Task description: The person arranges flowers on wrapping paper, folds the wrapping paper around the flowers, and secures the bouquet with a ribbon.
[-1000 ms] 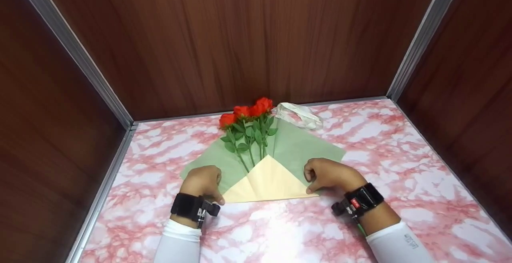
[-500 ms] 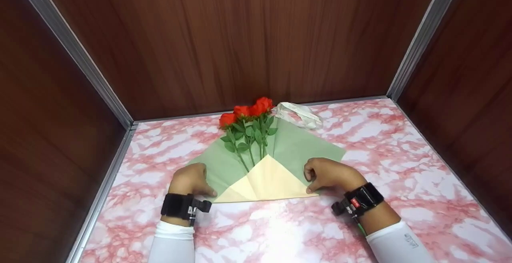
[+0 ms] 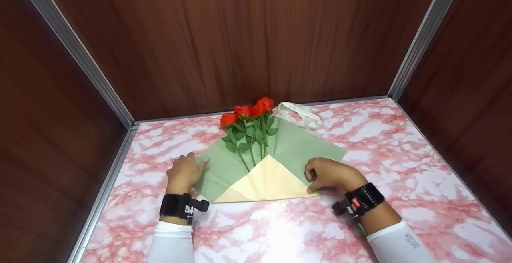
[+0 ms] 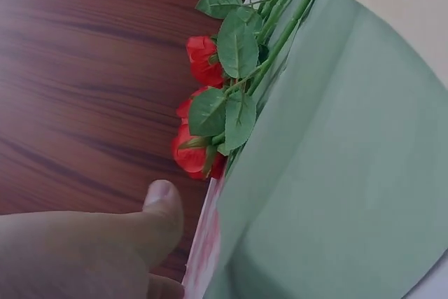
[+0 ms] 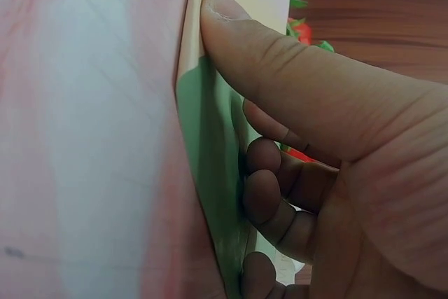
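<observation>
A sheet of wrapping paper, green with a cream underside, lies on the table. Its near corner is folded up into a cream triangle over the lower stems of several red roses, whose heads point to the back wall. My right hand has its fingers curled at the fold's right end. In the right wrist view the thumb presses the cream flap while the fingertips rest along the green side. My left hand lies spread, palm down, at the paper's left edge, its thumb raised in the left wrist view.
A loop of whitish ribbon lies behind the paper, right of the roses. The pink marbled table is closed in by brown wood-grain panels at the back and both sides.
My left hand slid left along the fold, let go of its left end, then moved up to the paper's left edge and opened. The right hand stayed in place.
</observation>
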A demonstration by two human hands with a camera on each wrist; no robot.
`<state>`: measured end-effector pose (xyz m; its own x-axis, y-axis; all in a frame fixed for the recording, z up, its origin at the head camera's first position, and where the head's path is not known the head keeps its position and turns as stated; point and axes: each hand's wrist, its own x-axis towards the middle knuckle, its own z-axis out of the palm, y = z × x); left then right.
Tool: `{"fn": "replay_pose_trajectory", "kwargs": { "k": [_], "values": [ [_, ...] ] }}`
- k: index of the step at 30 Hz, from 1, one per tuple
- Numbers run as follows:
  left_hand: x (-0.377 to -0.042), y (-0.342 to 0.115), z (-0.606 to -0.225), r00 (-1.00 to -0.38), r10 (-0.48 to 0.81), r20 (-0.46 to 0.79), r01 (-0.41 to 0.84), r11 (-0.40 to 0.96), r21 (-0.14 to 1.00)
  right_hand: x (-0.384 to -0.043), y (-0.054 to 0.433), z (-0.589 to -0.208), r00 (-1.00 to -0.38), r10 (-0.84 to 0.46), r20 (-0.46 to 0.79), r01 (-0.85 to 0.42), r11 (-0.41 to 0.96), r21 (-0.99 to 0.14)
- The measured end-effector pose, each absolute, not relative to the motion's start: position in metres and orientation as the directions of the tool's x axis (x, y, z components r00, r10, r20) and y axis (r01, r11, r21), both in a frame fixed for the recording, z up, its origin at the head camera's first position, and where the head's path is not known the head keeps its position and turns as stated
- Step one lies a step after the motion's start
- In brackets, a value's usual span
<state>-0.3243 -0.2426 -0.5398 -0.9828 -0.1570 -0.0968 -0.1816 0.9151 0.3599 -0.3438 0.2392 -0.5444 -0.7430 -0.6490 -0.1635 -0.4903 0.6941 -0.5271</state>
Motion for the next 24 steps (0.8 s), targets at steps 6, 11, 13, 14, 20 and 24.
{"fn": "replay_pose_trajectory", "kwargs": {
  "k": [6, 11, 13, 14, 20, 24],
  "values": [
    [-0.326, -0.259, -0.544, -0.964, -0.246, -0.097, -0.263, 0.852, 0.454, -0.343, 0.239, -0.545, -0.736, -0.659, -0.154, -0.499, 0.683, -0.534],
    [-0.324, -0.272, -0.541, -0.957, -0.280, -0.072, -0.257, 0.711, 0.655, -0.343, 0.240, -0.546, -0.739, -0.657, -0.150, -0.493, 0.679, -0.544],
    [-0.325, -0.273, -0.538, -0.962, -0.263, -0.077, -0.232, 0.636, 0.736, -0.343, 0.240, -0.546, -0.739, -0.656, -0.152, -0.489, 0.679, -0.548],
    [-0.325, -0.273, -0.536, -0.963, -0.252, -0.093, -0.229, 0.591, 0.773, -0.342, 0.240, -0.546, -0.738, -0.657, -0.154, -0.489, 0.679, -0.548],
    [-0.330, -0.268, -0.522, -0.970, -0.197, -0.145, -0.213, 0.391, 0.895, -0.342, 0.239, -0.542, -0.724, -0.668, -0.175, -0.495, 0.679, -0.542],
    [-0.332, -0.262, -0.512, -0.973, -0.203, -0.112, -0.175, 0.324, 0.930, -0.340, 0.236, -0.538, -0.730, -0.657, -0.189, -0.479, 0.689, -0.544]
  ]
}}
